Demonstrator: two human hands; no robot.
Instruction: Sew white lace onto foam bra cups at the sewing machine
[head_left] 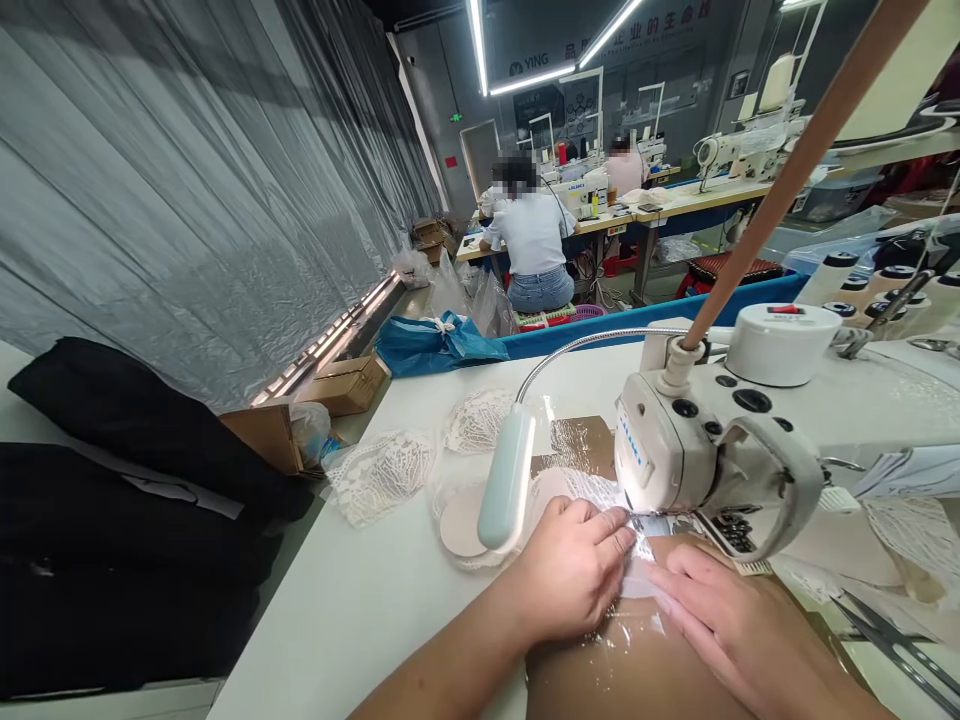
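Under the head of a white sewing machine (660,440) lies a piece of pale lace fabric (639,578), brightly lit near the needle area. My left hand (577,565) presses on it with curled fingers, just left of the machine's foot. On the near right side, the fingertips of my right hand (712,605) close on the fabric's edge; part of that grip is hidden. A pale green lamp (508,480) on a bendy metal neck hangs beside my left hand. Behind it are lace bra cups (476,420), and a loose lace piece (386,475) lies farther left.
Dark scissors (892,640) lie at the right edge. Thread cones (832,275) stand behind the machine, and a brown pole (795,190) rises from it. A co-worker (532,230) sits at another machine ahead. Black cloth (135,540) and cardboard boxes (345,385) are at left.
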